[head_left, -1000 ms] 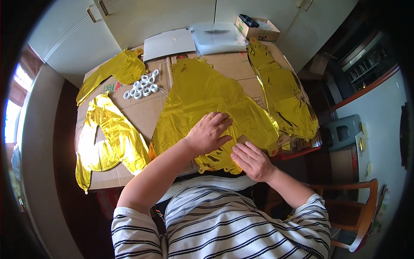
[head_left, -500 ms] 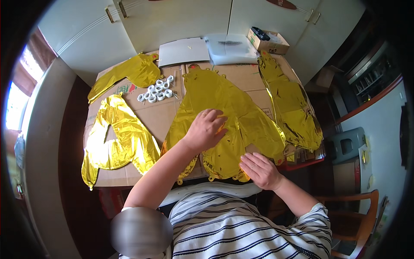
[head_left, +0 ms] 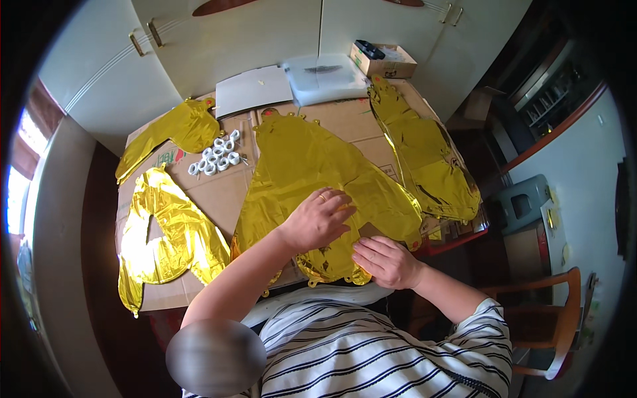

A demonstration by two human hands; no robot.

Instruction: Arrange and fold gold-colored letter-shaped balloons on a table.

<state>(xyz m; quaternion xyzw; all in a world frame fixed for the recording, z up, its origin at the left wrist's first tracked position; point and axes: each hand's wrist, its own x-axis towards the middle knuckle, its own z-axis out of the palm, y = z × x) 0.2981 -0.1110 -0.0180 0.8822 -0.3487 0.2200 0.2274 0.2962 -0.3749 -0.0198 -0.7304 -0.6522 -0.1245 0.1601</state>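
A large, flat gold foil balloon (head_left: 298,159) lies in the middle of the cardboard-covered table, its wide lower part toward me. Small tabs stick out along its edges. My left hand (head_left: 320,219) rests on its lower middle, fingers curled down with foil at the tips; the exact hold is partly hidden under the fingers. Close by on the right, my right hand (head_left: 388,263) lies with fingers stretched out flat on the balloon's near edge. Another gold foil balloon (head_left: 182,229), shiny and curved, lies to the left.
More gold foil balloons lie at the far left (head_left: 192,136) and right (head_left: 431,159). Several white ribbon rolls (head_left: 215,156) cluster near the far left one. Along the back are a white board (head_left: 252,93), a clear plastic pack (head_left: 325,79) and a small box (head_left: 385,63). A wooden chair (head_left: 564,312) stands right.
The whole view has shifted, so the table appears farther left. My left hand has moved toward me and right across the foil, nearer my right hand, which stays at the near edge.
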